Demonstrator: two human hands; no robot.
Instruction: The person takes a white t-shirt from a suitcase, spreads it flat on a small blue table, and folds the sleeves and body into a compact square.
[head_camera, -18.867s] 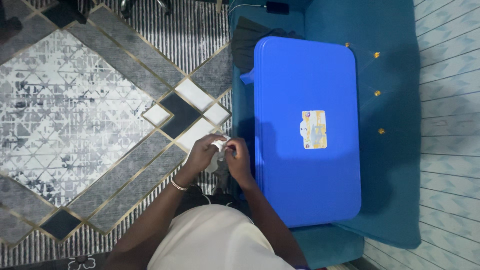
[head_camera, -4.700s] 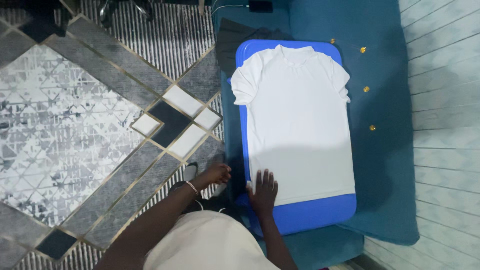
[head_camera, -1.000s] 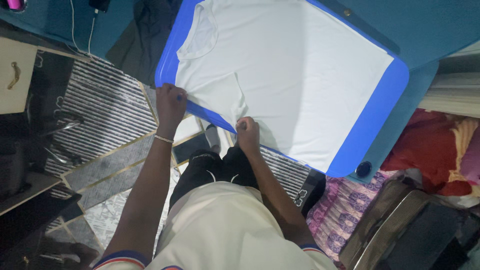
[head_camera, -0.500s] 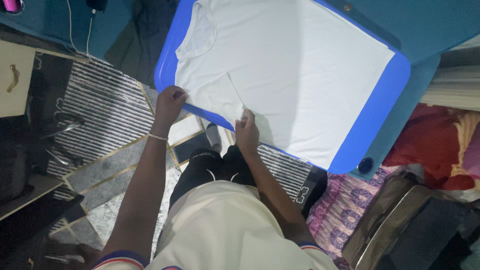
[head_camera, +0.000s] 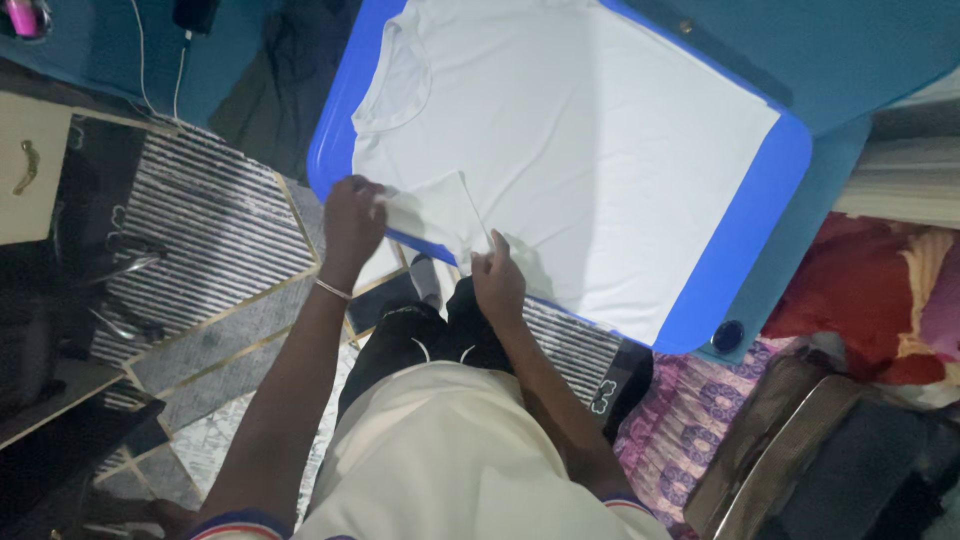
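tee sleeve (head_camera: 440, 207) btwn both hands' grip

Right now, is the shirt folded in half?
No, the shirt lies spread flat on the blue board; only one sleeve is tucked in.

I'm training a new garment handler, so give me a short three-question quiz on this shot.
1. True or false: the white T-shirt lies spread flat on the blue board.
2. Which part of the shirt do both hands grip? A) neckline B) near sleeve C) bottom hem
3. Fill in: the left hand wears a thin ____ at the wrist.

Key: 1 true. 2 B; the right hand pinches the sleeve's edge, the left holds its end. 3 bracelet.
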